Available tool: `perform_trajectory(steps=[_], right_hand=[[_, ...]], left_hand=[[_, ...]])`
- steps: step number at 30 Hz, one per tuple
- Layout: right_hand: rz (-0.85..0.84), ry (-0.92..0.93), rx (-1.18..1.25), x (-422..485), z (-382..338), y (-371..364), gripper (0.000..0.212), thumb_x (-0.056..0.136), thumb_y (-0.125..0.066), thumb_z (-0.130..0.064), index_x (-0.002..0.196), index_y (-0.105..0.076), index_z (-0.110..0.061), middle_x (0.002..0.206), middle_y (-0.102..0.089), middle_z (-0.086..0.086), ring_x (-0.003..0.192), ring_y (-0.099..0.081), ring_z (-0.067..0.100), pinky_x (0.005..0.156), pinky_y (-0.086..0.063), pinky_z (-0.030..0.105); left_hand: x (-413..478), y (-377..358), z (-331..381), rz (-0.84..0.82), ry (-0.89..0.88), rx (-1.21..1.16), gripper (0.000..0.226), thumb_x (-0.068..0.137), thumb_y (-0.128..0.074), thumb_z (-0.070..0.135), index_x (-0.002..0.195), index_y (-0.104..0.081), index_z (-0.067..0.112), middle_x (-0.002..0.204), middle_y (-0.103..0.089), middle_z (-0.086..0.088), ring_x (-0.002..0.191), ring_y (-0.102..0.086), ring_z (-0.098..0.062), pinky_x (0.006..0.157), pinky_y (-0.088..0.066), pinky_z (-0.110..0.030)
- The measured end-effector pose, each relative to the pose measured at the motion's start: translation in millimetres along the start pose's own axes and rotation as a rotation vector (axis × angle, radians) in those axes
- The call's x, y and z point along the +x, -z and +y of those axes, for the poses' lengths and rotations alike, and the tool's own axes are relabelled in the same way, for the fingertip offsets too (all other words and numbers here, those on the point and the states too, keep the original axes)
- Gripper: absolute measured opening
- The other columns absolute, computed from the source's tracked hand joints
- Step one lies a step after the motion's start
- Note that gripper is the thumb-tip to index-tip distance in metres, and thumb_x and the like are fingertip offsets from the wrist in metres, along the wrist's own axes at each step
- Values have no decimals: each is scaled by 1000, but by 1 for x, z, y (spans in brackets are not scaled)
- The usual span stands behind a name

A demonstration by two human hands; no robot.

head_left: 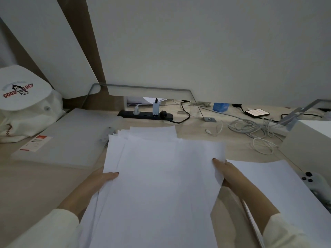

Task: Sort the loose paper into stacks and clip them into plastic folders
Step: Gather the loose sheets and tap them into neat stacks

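The left hand (104, 178) grips paper stack (161, 179); right hand (226, 171) grips opposite edge

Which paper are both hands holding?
The fanned middle stack: left hand and right hand grip its side edges; the sheet at the right lies flat.

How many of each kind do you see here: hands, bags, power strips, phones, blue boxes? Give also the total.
Hands: 2, left hand and right hand, both holding the paper
Bag: 1
Power strip: 1
Phone: 1
Blue box: 1
Total: 6
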State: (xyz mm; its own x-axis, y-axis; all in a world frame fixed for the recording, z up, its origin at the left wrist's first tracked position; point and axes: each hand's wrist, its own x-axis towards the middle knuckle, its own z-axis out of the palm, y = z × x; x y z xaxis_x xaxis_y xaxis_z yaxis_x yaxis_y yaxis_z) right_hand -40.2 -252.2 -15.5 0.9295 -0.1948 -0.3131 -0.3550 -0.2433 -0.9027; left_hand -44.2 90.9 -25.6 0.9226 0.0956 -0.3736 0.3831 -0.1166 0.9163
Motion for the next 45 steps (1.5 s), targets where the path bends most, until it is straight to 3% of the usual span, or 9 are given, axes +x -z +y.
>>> perform_trajectory(steps=[9,12,19,21,23,26,34,38,45], right_hand=[[-67,-1,-250,24,-25,-37,44,97,-42,-27,128,-50,3,114,-59,17,101,-58,31,96,-45,41],[-3,58,-283,28,-29,-49,44,95,-45,-31,126,-51,0,117,-60,15,105,-59,32,92,-47,41],[32,-8,-301,14,-2,-33,32,90,-53,-25,62,-45,-10,67,-46,5,58,-42,17,59,-32,24],[-36,-16,-188,4,6,-40,15,90,-54,-18,83,-61,-7,83,-59,7,72,-54,20,60,-38,23],[-67,10,-82,-2,11,-49,30,89,-54,-11,118,-57,-6,111,-62,7,95,-58,22,71,-44,25],[-56,115,-77,-6,17,-57,54,86,-56,-7,137,-41,-14,130,-54,2,111,-54,18,86,-42,24],[-99,93,248,-24,7,-27,37,86,-62,-8,122,-56,-6,114,-67,6,94,-65,19,67,-55,15],[-100,207,265,-35,-5,-10,41,85,-64,-17,125,-57,-15,115,-69,-1,103,-66,18,82,-53,28],[-256,450,358,-55,-51,4,51,80,-66,-17,129,-54,-16,123,-66,-1,113,-63,15,92,-53,28]], left_hand=[[6,-16,4,-165,47,-37,60,70,-73,3,126,-51,-5,124,-59,-22,97,-61,-31,75,-54,-30],[12,-16,-4,-70,63,-27,50,80,-66,-4,127,-50,-7,126,-57,-25,105,-59,-35,91,-47,-39],[25,-15,1,26,83,-235,45,92,-50,23,130,-47,-2,133,-51,-14,118,-53,-28,95,-38,-31],[18,-20,2,-49,79,-244,41,95,-46,11,130,-44,-9,132,-51,-17,106,-64,-19,86,-46,-20],[6,-25,-1,-144,58,-172,50,79,-67,5,125,-52,-8,105,-69,-12,70,-72,-10,62,-56,-16],[-6,-32,-7,-234,34,-80,68,57,-70,14,122,-57,0,99,-73,-12,87,-71,-27,74,-57,-32],[-25,-45,16,-118,-239,-150,53,71,-75,9,121,-56,6,110,-67,-11,100,-64,-28,90,-49,-39],[-39,-39,33,-62,-350,-212,30,79,-69,4,107,-61,11,81,-74,6,76,-69,-12,63,-58,-20],[-59,-25,66,-134,-457,-196,93,16,-87,58,98,-66,19,85,-76,2,76,-73,-19,56,-57,-22]])
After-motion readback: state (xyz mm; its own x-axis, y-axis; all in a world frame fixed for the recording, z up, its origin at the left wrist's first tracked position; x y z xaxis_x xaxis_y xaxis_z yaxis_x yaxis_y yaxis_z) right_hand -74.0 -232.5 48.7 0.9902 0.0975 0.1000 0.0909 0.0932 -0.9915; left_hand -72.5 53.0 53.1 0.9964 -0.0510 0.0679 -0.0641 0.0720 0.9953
